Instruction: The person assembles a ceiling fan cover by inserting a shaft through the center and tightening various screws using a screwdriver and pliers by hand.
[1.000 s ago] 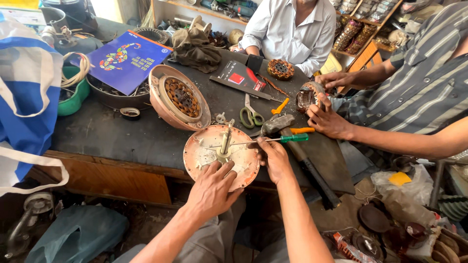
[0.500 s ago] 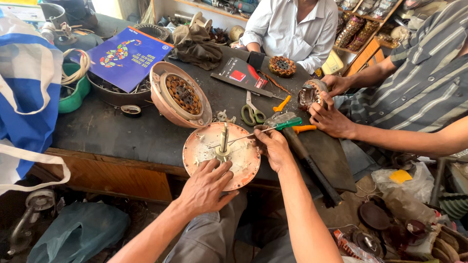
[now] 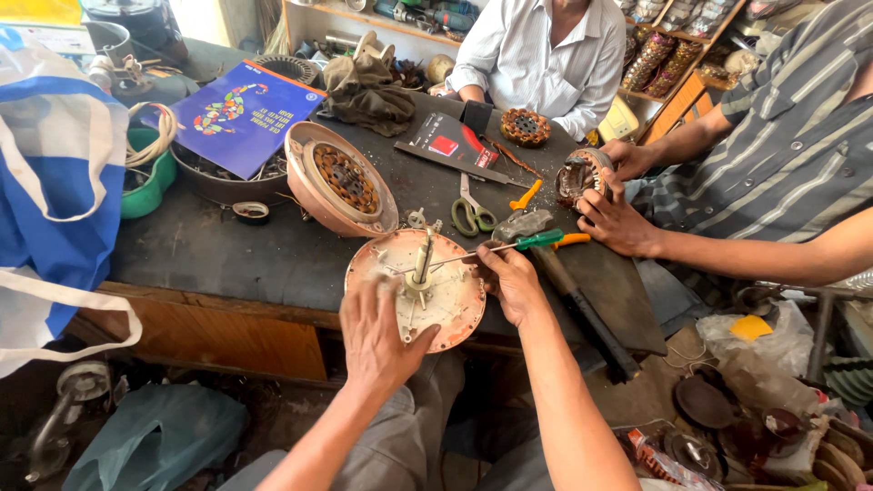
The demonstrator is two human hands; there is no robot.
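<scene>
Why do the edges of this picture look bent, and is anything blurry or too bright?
In the head view, the wide lens curves the workbench edge and stretches the blue-and-white bag at the left. Light is soft daylight with faint shadows. The left hand on the round motor cover and the right hand holding the green-handled screwdriver look sharp; the top-left corner is washed out.

screwdriver (image 3: 491, 252) grip under right hand (image 3: 511, 284)
</scene>
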